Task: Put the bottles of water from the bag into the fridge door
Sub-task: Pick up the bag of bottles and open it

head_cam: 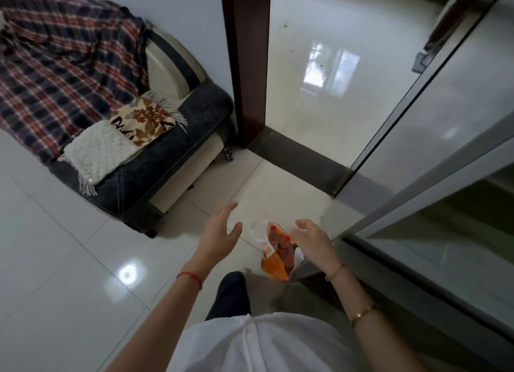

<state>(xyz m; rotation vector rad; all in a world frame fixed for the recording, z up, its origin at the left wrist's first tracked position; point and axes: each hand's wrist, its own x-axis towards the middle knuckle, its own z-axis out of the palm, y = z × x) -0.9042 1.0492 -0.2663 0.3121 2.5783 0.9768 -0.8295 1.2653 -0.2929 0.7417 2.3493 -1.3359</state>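
- Head view: I see my left grip (219, 232) above the white tiled floor (69, 260), fingers straight and spread, holding nothing.
- My right grip (314, 239) hovers just over the orange-and-white plastic bag (274, 263), fingers loosely bent, holding nothing.
- The bag stands on the floor between both grips, beside the glossy grey fridge front (445, 126); red-capped water bottles (285, 237) show in its open mouth.
- At left, a dark upholstered sofa (155, 160) carries a red-and-navy plaid blanket (55, 65).
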